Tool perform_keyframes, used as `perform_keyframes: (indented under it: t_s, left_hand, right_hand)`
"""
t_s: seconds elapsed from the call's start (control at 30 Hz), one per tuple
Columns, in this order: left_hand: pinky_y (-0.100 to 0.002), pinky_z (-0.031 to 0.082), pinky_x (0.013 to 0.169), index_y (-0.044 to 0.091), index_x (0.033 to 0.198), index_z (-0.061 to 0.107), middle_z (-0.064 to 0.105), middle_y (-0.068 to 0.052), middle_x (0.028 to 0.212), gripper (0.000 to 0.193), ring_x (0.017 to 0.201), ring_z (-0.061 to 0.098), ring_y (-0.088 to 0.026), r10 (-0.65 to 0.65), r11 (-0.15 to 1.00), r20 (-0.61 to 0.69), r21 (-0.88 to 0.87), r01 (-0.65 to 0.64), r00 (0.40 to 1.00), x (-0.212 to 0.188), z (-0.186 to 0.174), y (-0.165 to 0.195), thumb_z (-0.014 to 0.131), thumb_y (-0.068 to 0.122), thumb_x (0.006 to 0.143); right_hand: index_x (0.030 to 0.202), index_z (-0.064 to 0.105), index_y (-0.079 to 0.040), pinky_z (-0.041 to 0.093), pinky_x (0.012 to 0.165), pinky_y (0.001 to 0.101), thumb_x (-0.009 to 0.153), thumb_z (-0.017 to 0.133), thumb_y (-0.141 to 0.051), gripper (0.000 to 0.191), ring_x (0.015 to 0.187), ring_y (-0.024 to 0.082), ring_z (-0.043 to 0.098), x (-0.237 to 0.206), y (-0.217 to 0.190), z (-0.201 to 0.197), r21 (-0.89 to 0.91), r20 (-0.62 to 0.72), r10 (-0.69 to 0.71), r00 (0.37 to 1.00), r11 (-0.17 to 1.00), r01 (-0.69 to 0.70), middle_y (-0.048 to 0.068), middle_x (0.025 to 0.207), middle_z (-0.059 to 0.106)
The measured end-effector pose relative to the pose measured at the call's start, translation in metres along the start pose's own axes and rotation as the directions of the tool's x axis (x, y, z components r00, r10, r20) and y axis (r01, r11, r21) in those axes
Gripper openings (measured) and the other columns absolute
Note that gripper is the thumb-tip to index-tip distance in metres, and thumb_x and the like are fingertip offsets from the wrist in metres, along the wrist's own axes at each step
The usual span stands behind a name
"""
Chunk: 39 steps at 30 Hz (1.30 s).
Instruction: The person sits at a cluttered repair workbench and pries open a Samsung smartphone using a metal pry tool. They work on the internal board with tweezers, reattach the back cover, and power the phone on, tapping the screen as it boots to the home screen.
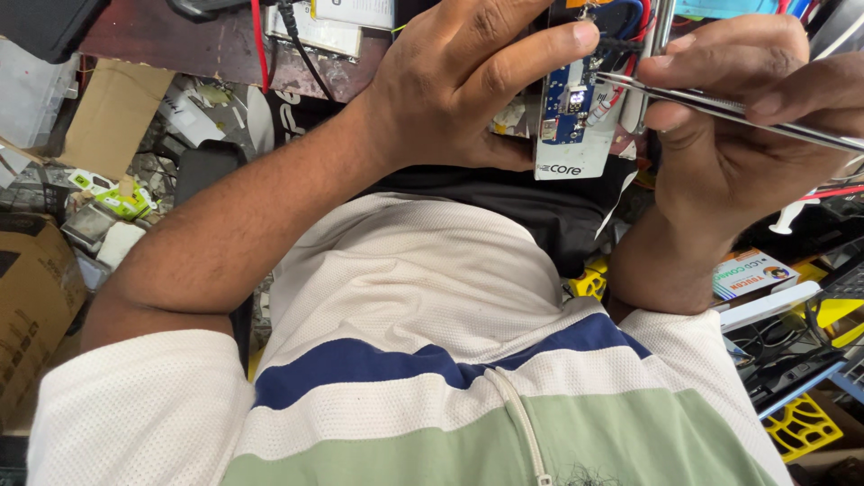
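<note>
Left hand (459, 81) grip closed around a white casing (576, 157) with a small blue circuit board (569, 103) on it, index fingertip pressing its upper edge. Right hand (738, 135) grip pinched shut on metal tweezers (720, 106), tips touching the board just right of the left grip. Below the right wrist: a small white box (751, 274) with a green-and-orange label. Far left: brown cardboard cartons (36, 288).
</note>
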State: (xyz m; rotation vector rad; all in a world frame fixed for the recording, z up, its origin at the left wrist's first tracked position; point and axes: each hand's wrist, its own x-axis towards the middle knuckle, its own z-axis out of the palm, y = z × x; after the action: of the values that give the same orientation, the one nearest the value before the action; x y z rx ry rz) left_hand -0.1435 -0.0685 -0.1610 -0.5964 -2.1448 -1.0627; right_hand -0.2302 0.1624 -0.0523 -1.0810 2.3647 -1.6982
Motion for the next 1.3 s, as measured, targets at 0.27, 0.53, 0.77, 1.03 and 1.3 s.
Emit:
perform_keyframes:
  t_s: [0.27, 0.53, 0.77, 1.03, 1.3]
  left_hand:
    - [-0.039, 0.053, 0.11, 0.018, 0.159, 0.029, 0.032, -0.009, 0.158, 0.097, 0.138, 0.05, -0.028, 0.015, 1.0, -0.009, 0.014, -0.014, 1.0, 0.0012, 0.0022, -0.0011, 0.088, 0.037, 0.084]
    - [-0.038, 0.053, 0.108, 0.017, 0.158, 0.03, 0.035, -0.008, 0.156, 0.094, 0.137, 0.05, -0.027, 0.019, 1.0, -0.021, 0.016, -0.018, 1.0, 0.0037, 0.003, -0.0009, 0.086, 0.039, 0.085]
    - [-0.038, 0.053, 0.107, 0.016, 0.158, 0.031, 0.036, -0.008, 0.156, 0.094, 0.137, 0.05, -0.026, 0.019, 1.0, -0.023, 0.019, -0.018, 1.0, 0.0033, -0.0014, 0.002, 0.088, 0.037, 0.086]
    - [-0.037, 0.052, 0.105, 0.015, 0.157, 0.032, 0.038, -0.009, 0.155, 0.092, 0.135, 0.051, -0.025, 0.016, 1.0, -0.02, 0.015, -0.016, 1.0, 0.0039, -0.0018, 0.0017, 0.085, 0.038, 0.086]
    - [-0.038, 0.052, 0.107, 0.016, 0.158, 0.029, 0.035, -0.008, 0.156, 0.095, 0.137, 0.049, -0.025, 0.028, 0.999, -0.02, 0.034, -0.027, 0.999, 0.0032, 0.0013, -0.0003, 0.085, 0.039, 0.085]
  right_hand:
    - [0.104, 0.075, 0.005, 0.058, 0.081, 0.0271, 0.093, 0.088, -0.024, 0.034, 0.095, 0.02, 0.07, 0.0014, -0.0005, 0.0001, 0.001, 0.004, -0.015, 1.0, 1.0, 0.015, 0.014, 0.104, 0.072]
    - [0.107, 0.076, 0.006, 0.053, 0.079, 0.0265, 0.097, 0.087, -0.024, 0.033, 0.096, 0.021, 0.068, -0.0022, 0.0007, -0.003, -0.043, 0.015, 0.0, 1.0, 0.999, 0.001, 0.014, 0.101, 0.072]
    - [0.107, 0.077, 0.005, 0.051, 0.08, 0.0251, 0.098, 0.088, -0.023, 0.031, 0.094, 0.019, 0.065, -0.0046, -0.0021, -0.002, -0.019, 0.014, 0.023, 1.0, 1.0, -0.023, 0.014, 0.102, 0.071]
    - [0.104, 0.077, 0.006, 0.052, 0.078, 0.0249, 0.096, 0.088, -0.024, 0.033, 0.097, 0.019, 0.068, -0.0032, -0.0002, -0.0011, -0.001, 0.003, 0.027, 1.0, 1.0, -0.027, 0.014, 0.101, 0.071]
    - [0.106, 0.076, 0.007, 0.052, 0.078, 0.0271, 0.097, 0.087, -0.027, 0.037, 0.091, 0.02, 0.067, -0.0012, 0.005, -0.0048, -0.029, 0.022, -0.027, 0.999, 0.999, 0.027, 0.016, 0.101, 0.071]
